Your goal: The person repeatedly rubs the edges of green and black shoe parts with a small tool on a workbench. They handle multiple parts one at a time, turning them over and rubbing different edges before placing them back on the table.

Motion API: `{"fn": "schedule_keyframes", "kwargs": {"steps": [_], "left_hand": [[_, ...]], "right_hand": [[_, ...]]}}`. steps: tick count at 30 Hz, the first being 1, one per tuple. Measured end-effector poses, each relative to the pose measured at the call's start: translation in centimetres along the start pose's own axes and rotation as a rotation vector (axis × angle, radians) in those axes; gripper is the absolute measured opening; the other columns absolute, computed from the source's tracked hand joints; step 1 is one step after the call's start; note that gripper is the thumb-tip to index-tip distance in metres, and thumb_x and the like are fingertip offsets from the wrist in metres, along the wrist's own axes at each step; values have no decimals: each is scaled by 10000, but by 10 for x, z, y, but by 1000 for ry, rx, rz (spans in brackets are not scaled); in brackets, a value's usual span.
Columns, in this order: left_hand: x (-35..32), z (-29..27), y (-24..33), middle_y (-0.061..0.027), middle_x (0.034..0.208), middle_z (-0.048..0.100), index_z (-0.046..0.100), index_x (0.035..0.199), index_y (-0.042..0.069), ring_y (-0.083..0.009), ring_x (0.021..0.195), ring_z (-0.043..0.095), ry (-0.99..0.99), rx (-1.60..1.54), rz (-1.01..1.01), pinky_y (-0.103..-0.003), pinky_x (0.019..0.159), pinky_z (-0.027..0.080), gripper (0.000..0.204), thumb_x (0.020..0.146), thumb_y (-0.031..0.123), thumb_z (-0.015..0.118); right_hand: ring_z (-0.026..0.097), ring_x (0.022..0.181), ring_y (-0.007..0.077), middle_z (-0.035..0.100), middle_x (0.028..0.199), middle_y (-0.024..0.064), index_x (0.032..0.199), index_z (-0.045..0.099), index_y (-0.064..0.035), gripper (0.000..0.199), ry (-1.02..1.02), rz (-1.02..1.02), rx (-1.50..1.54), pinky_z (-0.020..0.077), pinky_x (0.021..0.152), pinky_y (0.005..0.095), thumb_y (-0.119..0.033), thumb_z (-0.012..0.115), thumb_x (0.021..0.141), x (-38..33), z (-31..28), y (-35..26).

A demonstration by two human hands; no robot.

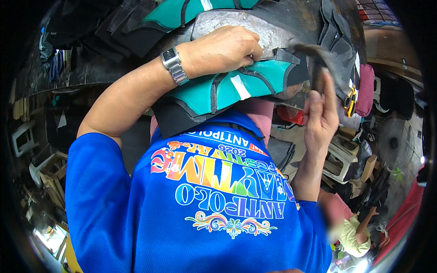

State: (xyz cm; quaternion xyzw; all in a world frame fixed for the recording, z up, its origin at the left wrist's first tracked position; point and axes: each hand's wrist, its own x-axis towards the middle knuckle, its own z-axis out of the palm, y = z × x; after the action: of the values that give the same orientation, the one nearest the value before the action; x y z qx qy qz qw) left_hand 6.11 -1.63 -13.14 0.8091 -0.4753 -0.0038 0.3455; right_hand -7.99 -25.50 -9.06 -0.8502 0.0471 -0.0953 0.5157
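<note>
On the lap, against the blue shirt, lies a teal-and-black shoe upper, its long axis running left to right, tilted up toward the right. From the left, the left hand — a wristwatch on its wrist — presses down on the upper's top edge, fingers curled over a grey metal block. Further right, the right hand is clenched round a hammer, whose head sits just beside the upper's right end.

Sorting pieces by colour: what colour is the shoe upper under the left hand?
Teal with black trim and a white stripe: shoe upper, under the left hand, head view.
</note>
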Motion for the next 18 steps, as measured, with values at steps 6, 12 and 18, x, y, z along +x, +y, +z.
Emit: {"fn": "schedule_keyframes", "kwargs": {"steps": [6,12,18], "left_hand": [[0,-1,-2,-125,900,662,727,919,24,-330,876,677,-16,-21,-19,-405,804,534,109,817,60,715],[-2,-1,-3,-139,901,666,734,935,20,-334,873,677,-25,-14,-25,-408,805,535,129,815,66,714],[-1,-12,0,-143,919,693,741,979,18,-301,863,694,-82,-73,-153,-370,790,547,169,817,65,727]], "right_hand": [[710,992,249,706,1142,223,1434,496,-39,476,-291,148,-380,535,847,364,-188,626,1000,3,14,9],[519,713,42,668,936,30,1502,442,-47,495,29,-58,11,444,629,202,-128,564,1029,-5,12,-5],[567,687,88,650,818,71,1425,516,-42,413,-201,28,-429,501,635,281,-193,561,1043,-9,26,23]]}}
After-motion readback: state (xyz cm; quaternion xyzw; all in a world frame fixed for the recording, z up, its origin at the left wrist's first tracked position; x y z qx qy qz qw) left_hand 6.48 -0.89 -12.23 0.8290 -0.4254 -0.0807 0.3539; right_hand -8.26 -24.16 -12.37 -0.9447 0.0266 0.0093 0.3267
